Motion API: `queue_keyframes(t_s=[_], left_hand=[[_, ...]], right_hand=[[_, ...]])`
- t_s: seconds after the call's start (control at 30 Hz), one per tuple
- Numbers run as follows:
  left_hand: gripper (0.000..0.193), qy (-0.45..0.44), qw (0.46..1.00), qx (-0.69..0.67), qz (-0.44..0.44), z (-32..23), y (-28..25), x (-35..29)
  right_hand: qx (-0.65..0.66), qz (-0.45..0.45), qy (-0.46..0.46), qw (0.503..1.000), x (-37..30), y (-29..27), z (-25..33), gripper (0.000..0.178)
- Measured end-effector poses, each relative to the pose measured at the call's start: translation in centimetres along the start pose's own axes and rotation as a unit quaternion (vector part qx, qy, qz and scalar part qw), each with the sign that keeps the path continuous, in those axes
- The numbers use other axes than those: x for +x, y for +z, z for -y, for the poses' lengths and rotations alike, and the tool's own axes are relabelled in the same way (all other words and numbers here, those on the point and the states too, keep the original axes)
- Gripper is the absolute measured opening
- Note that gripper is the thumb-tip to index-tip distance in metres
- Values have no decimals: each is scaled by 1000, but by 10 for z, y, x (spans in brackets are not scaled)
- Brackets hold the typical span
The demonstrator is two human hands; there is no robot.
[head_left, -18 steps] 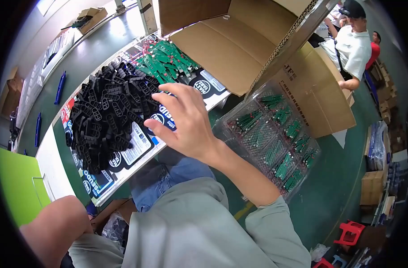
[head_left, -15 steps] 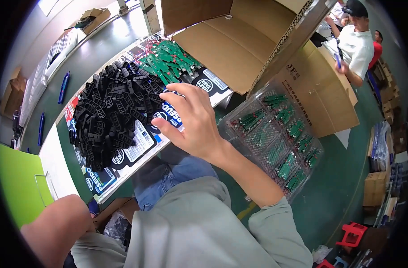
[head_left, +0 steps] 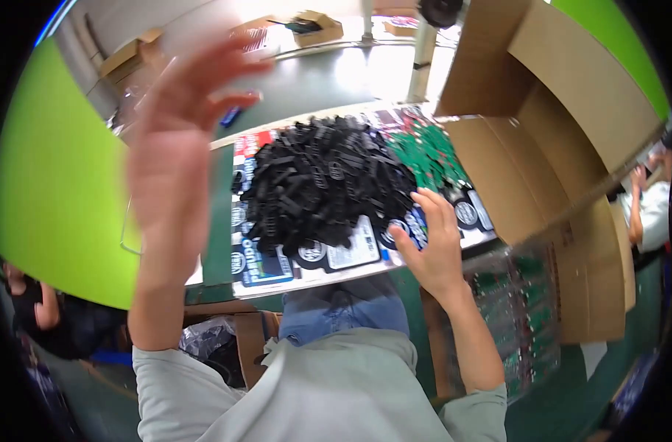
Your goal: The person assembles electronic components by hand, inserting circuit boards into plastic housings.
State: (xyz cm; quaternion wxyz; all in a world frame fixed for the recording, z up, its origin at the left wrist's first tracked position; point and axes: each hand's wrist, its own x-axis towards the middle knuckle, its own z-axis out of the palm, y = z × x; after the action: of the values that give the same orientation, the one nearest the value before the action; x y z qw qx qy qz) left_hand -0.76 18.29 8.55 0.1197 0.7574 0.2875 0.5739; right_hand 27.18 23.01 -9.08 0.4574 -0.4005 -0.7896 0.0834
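My left hand (head_left: 174,140) is raised high at the left, over the table's far-left side. Motion blurs it, but its thumb and fingers look apart, and nothing shows between them. Low beside the heap's right edge is my right hand (head_left: 437,254), its fingers loosely curved, thumb apart, holding nothing visible. Black plastic casings (head_left: 321,184) lie heaped in front of me on a board covered with printed sheets (head_left: 354,247). Right behind the right hand, narrow green circuit boards (head_left: 428,151) with red wires are spread out.
An open cardboard box (head_left: 512,155) stands at the right, against the printed sheets. Below it are clear plastic trays (head_left: 523,317) with more green boards. A lime-green panel (head_left: 56,177) rises at the left. People sit at the far left and far right edges.
The view has swung left, so the heap now sits centrally. My left hand has come up into view, raised. My right hand stays near the heap's right edge, fingers still apart.
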Motion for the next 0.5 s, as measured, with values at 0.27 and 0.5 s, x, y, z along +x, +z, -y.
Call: queue_keyframes(t_s=[0.27, 0.5], left_hand=[[72, -284, 904, 319, 34, 152, -33, -140], [70, -319, 893, 304, 89, 165, 0, -145]], right_hand=[[-11, 154, 15, 988, 13, 27, 1, 92], [-59, 202, 19, 978, 24, 53, -2, 88]])
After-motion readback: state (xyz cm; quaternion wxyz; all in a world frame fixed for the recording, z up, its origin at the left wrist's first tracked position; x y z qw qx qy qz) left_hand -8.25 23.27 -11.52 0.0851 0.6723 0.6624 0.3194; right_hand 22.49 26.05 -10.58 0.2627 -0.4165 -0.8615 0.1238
